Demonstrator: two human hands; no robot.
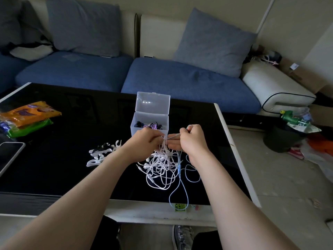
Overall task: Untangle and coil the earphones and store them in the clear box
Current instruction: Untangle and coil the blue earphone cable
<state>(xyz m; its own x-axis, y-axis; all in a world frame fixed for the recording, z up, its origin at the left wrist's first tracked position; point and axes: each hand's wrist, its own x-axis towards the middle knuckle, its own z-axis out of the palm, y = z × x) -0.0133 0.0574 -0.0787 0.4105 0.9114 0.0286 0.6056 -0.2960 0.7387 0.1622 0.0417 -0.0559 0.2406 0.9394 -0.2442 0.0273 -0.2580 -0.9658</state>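
Slack matters most at this step: the knot is probably best loosened and one strand fed back through, not pulled tight. The left hand [147, 139] is curled round the top of the white earphone tangle [160, 166], which trails down onto the black bench [54, 159]. The right hand [191, 139] pinches a single strand drawn sideways from it. A blue cable [180, 179] hangs just beside. The clear box [153, 103] stands open just behind both hands.

We see a black table [54, 168], orange and green packets [30, 112] and a phone [9, 156] at its left, and a blue sofa [180, 82] behind it.
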